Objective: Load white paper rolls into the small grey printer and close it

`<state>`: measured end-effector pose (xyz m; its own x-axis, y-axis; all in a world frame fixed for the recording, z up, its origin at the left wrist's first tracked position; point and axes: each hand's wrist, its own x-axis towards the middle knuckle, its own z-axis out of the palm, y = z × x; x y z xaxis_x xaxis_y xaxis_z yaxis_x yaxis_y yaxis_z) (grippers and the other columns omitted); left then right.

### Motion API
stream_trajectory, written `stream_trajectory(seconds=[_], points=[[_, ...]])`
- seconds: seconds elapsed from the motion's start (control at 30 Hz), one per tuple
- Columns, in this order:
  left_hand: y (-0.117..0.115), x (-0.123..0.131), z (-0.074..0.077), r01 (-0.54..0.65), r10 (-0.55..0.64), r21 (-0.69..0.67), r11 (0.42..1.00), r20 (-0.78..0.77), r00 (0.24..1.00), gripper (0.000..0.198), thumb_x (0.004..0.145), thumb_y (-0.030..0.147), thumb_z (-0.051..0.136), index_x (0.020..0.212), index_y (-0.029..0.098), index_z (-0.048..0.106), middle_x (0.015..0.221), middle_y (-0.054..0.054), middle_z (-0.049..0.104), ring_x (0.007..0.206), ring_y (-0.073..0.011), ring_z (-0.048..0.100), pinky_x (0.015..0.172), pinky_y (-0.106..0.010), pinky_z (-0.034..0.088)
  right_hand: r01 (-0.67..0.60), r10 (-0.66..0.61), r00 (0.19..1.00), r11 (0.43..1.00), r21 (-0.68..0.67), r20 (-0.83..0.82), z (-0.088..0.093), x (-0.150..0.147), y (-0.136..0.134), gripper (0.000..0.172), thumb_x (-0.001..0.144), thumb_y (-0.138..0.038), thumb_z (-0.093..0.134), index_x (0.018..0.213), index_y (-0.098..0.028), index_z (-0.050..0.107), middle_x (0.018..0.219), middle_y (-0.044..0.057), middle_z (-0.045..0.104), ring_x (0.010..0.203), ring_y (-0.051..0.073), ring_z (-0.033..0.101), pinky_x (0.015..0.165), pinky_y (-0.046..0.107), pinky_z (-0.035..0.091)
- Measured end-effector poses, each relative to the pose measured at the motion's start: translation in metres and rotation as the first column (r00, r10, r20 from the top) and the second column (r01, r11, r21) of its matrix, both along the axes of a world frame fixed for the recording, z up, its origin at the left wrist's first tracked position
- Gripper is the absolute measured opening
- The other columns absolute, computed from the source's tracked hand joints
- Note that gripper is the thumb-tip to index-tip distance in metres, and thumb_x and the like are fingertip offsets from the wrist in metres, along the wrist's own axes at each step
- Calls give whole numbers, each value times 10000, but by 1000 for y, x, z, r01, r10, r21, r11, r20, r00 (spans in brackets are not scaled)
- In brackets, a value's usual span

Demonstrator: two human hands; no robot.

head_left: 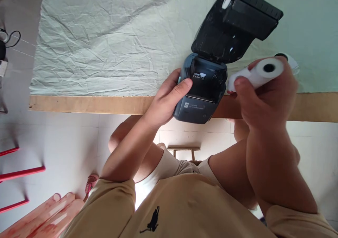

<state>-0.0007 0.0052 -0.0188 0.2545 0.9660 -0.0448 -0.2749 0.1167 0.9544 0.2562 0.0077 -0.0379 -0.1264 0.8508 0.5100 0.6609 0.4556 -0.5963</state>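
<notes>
My left hand (pixel 169 98) grips the left side of a small dark receipt printer (pixel 196 107), its thumb lying over the rim of the paper bay. The printer's black lid (pixel 224 30) is swung fully up and away, and no roll sits inside the bay. Just to the right, my right hand (pixel 269 93) is closed round a white paper roll (pixel 255 75), whose dark hollow core faces up and right. Behind that hand another white roll (pixel 292 63) is partly hidden on the cloth.
A pale green wrinkled cloth (pixel 105 44) covers the table, with a wooden front edge (pixel 89 104). Red metal legs (pixel 23 174) and a reddish wooden stool or bench (pixel 44 217) stand at lower left. A black cable (pixel 14 38) shows at far left.
</notes>
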Motion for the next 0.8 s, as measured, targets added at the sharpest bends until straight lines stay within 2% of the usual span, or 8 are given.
stream_trajectory(seconds=[0.1,0.23,0.37,0.53,0.6,0.63,0.7,0.8], points=[[0,1,0,-4,3,28,1000,24,1000,575,1008,816,769,1147,258,781,1161,-53,878,1262,-327,852,1002,-422,706,95,-99,994,990,103,44,7,-6,-4,147,1081,-457,731,1128,-327,682,1032,73,735,1011,310,741,875,517,656],[-1,1,4,-18,18,7,1000,-5,1000,518,1017,759,794,1121,252,777,1099,-36,885,1132,-294,880,911,-393,716,98,-102,987,995,37,126,10,-8,-2,312,1067,-438,734,1346,-318,665,1269,78,819,1124,296,809,943,488,690],[-1,2,6,-31,31,14,999,-20,999,515,1020,763,788,1095,254,773,1058,-25,879,1046,-267,880,868,-383,721,89,-84,978,996,-16,191,14,-9,-8,470,1028,-426,751,1467,-283,660,1297,80,844,1045,294,840,826,469,692],[1,0,1,-14,16,56,998,-39,999,580,1018,830,754,1116,260,781,1096,-36,871,1164,-298,884,938,-416,734,208,-230,971,946,250,63,30,20,-14,312,1113,-489,718,1359,-325,816,1258,73,832,1091,329,842,918,520,663],[1,0,-2,-12,15,70,997,-41,999,641,1000,886,732,1129,261,788,1106,-44,869,1213,-318,878,942,-426,735,237,-282,955,909,344,88,21,44,0,408,1112,-535,693,1453,-329,785,1311,96,815,1245,398,823,935,550,650],[1,-1,-2,-15,18,73,997,-39,999,657,995,899,727,1136,260,791,1110,-47,868,1237,-326,873,944,-428,735,185,-235,954,951,248,188,13,56,11,509,1084,-550,742,1543,-330,726,1413,118,786,1296,393,799,988,565,649],[1,-1,-3,-17,19,79,997,-33,999,662,991,900,732,1140,258,797,1104,-51,868,1270,-337,866,942,-428,735,224,-278,942,939,262,190,-8,72,31,789,856,-625,976,1507,-264,716,1379,172,734,1172,370,777,978,575,654],[-1,-1,-3,-22,24,79,997,-23,999,658,991,898,735,1145,261,801,1095,-54,869,1314,-353,855,923,-425,736,358,-369,905,929,90,213,-29,77,45,833,717,-502,1097,1411,-239,720,1326,166,744,1119,327,752,981,538,630]])
